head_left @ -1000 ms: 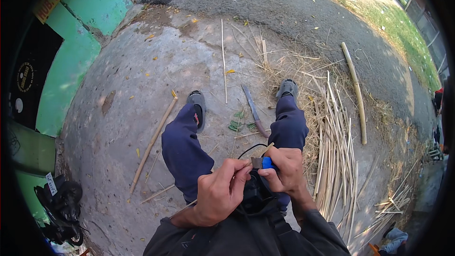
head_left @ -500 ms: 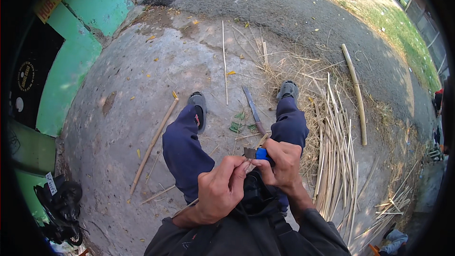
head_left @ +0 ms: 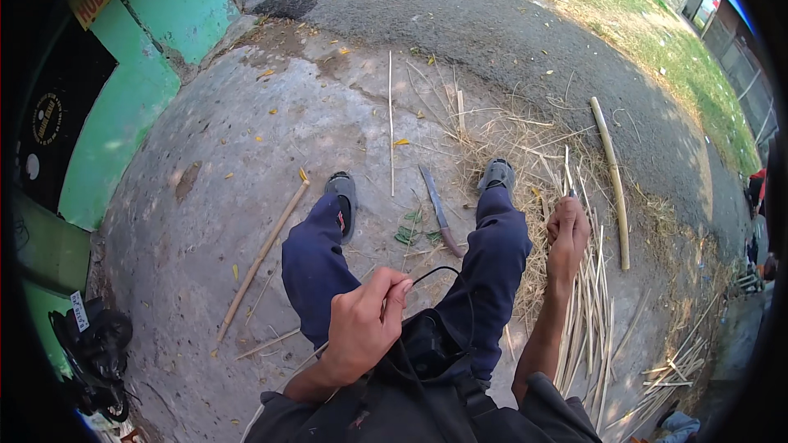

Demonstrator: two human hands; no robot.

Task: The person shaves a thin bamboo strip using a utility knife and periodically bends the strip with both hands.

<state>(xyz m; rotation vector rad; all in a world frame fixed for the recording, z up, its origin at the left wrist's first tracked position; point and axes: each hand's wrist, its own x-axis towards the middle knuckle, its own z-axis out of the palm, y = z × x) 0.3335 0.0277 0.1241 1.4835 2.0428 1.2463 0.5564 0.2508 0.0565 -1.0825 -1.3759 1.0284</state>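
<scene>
My left hand [head_left: 369,324] is closed in a pinch in front of my body. A thin bamboo strip [head_left: 305,363] runs from it back past my wrist; the part within the fingers is hidden. Out to the right, above the pile of split bamboo strips [head_left: 587,320], my right hand [head_left: 568,234] is closed on a small knife [head_left: 573,194]. Only a dark bit of it shows above the fist. Between my feet a machete [head_left: 435,201] with a brown handle lies on the concrete, beside some green leaves [head_left: 408,235].
Bamboo poles lie on the ground, one at left [head_left: 263,258] and a thicker one at right [head_left: 611,184]. A slim stick [head_left: 391,123] lies ahead of my feet. Dry shavings [head_left: 513,135] surround my right foot. A green wall [head_left: 135,107] and a motorcycle [head_left: 94,353] stand at left.
My right hand has swung away from my left, out to the right and forward, taking the blue-handled knife along. My left hand has shifted slightly left and stays pinched.
</scene>
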